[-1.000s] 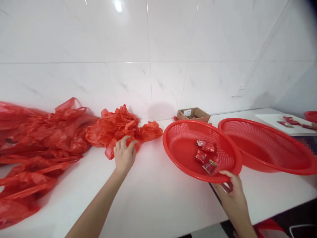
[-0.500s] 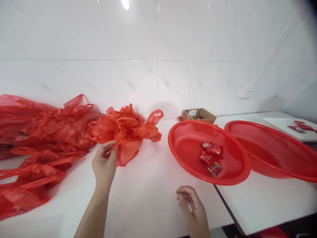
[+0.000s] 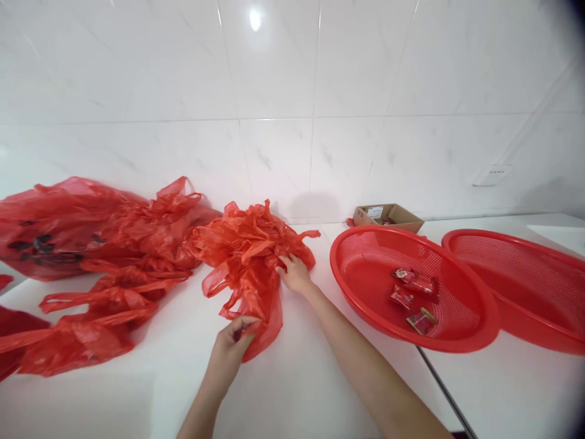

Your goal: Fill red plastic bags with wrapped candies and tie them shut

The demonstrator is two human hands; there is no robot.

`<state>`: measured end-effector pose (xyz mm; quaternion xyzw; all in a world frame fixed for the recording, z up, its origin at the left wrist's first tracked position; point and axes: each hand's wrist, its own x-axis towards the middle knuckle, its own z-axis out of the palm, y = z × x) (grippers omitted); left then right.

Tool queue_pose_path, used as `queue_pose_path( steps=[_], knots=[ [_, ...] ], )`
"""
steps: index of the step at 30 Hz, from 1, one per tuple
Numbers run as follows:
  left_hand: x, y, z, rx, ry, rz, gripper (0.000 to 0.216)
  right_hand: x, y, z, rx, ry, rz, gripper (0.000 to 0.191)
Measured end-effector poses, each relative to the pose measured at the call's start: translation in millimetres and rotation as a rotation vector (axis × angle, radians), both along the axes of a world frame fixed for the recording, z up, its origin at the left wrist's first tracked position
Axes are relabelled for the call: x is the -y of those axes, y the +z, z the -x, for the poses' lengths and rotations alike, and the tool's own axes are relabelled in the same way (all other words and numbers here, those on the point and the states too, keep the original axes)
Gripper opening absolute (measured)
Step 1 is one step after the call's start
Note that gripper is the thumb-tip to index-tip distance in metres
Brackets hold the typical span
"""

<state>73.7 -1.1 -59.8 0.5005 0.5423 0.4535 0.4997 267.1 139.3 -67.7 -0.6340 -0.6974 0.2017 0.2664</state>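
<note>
A crumpled pile of thin red plastic bags (image 3: 256, 244) lies in front of me on the white table. My left hand (image 3: 234, 341) is closed, pinching the near edge of one bag and drawing it out toward me. On the pile's right side rests my right hand (image 3: 295, 273), its fingers stretched out and touching the plastic. Their tips are partly lost among the folds, but I see nothing gripped in them.
Several red bags with dark print (image 3: 46, 244) spread over the left side. To the right, a red basket (image 3: 361, 292) holds a few wrapped snacks (image 3: 415, 283); a second red basket (image 3: 525, 329) overlaps it. Behind stands a small cardboard box (image 3: 402, 219) by the tiled wall.
My right hand has moved from the table in front of the basket up and left onto the pile. The left hand has pulled a bag's edge nearer. The view has shifted left.
</note>
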Motion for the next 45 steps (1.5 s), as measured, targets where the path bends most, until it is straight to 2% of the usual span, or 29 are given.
queue_pose_path(
  steps=[2, 5, 7, 11, 13, 15, 17, 19, 21, 23, 25, 28, 32, 33, 35, 38, 41, 45],
  knots=[
    [14, 3.1, 10, 0.227, 0.038, 0.125, 0.029, -21, -5.3, -7, 0.011, -0.049, -0.013, 0.048],
    [28, 6.7, 28, 0.519, 0.234, 0.223, 0.032, -29, -4.7, -16, -0.002, -0.108, -0.064, 0.046],
    [30, 6.1, 37, 0.607, 0.283, 0.238, 0.03, -19, 0.3, -17, -0.034, -0.128, -0.122, 0.044],
    [24, -0.5, 39, 0.606, 0.185, 0.256, 0.028, 34, 18.5, -8, -0.136, -0.088, -0.233, 0.033],
    [20, -3.5, 35, 0.587, 0.156, 0.245, 0.028, 72, 28.2, -2, -0.225, 0.018, -0.265, 0.032],
    [17, -4.9, 29, 0.573, 0.114, 0.239, 0.027, 106, 33.1, 4, -0.309, 0.257, -0.286, 0.025],
    [14, -4.3, 23, 0.58, 0.03, 0.24, 0.027, 131, 29.1, 10, -0.271, 0.501, -0.283, 0.017],
    [14, -2.2, 18, 0.61, -0.044, 0.237, 0.028, 144, 16.4, 15, -0.137, 0.61, -0.269, 0.01],
    [17, 0.6, 13, 0.653, -0.071, 0.237, 0.03, 147, 0.1, 18, -0.013, 0.574, -0.254, 0.013],
    [23, 2.9, 13, 0.695, -0.046, 0.257, 0.032, 142, -12.8, 17, 0.106, 0.442, -0.199, 0.022],
    [29, 4.6, 18, 0.723, 0.029, 0.276, 0.03, 134, -18.1, 10, 0.206, 0.272, -0.099, 0.02],
    [30, 8.7, 35, 0.724, 0.207, 0.265, 0.026, 124, -14.0, -8, 0.246, 0.095, 0.001, 0.017],
    [16, 20.0, 60, 0.733, 0.399, 0.288, 0.009, 127, -0.1, -38, 0.177, 0.053, 0.045, 0.022],
    [12, 23.0, 64, 0.743, 0.446, 0.308, 0.006, 131, 3.8, -44, 0.123, 0.08, 0.069, 0.02],
    [5, 26.8, 69, 0.772, 0.538, 0.349, 0.015, 140, 12.4, -55, -0.092, 0.191, 0.157, 0.018],
    [0, 25.6, 69, 0.821, 0.623, 0.352, 0.026, 154, 25.1, -68, -0.507, 0.325, 0.291, 0.031],
    [-1, 19.1, 69, 0.812, 0.671, 0.277, 0.029, 165, 31.0, -76, -0.75, 0.24, 0.293, 0.044],
    [2, 12.1, 69, 0.755, 0.676, 0.165, 0.024, 172, 27.6, -80, -0.927, 0.086, 0.262, 0.033]
  ],
)
